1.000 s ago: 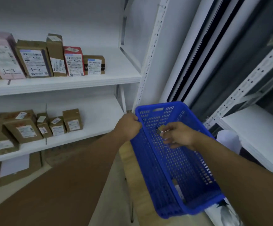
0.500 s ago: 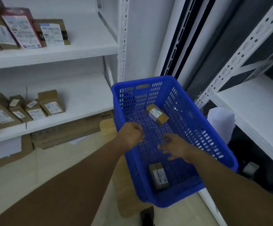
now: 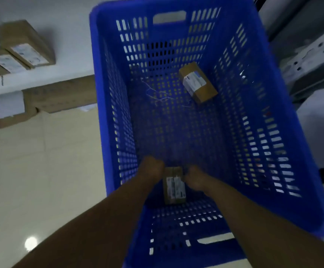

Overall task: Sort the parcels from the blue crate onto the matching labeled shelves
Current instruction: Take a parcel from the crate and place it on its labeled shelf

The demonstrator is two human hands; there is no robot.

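Blue crate [image 3: 273, 117], left hand [image 3: 151, 171] and right hand [image 3: 196, 180] inside, fingers curled round near parcel [image 3: 173, 186], far parcel [image 3: 197, 82] untouched.

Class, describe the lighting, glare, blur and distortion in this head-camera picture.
Head view: dim, bluish light throughout; a bright glare spot on the floor at lower left; the left hand, right hand and near parcel are smeared by motion; the crate walls look bowed, wide-lens distortion.

A blue perforated plastic crate [image 3: 273, 113] holds 2 white-labelled brown cardboard parcels: far parcel [image 3: 197, 82] askew toward its far wall, near parcel [image 3: 174, 187] by its near wall.
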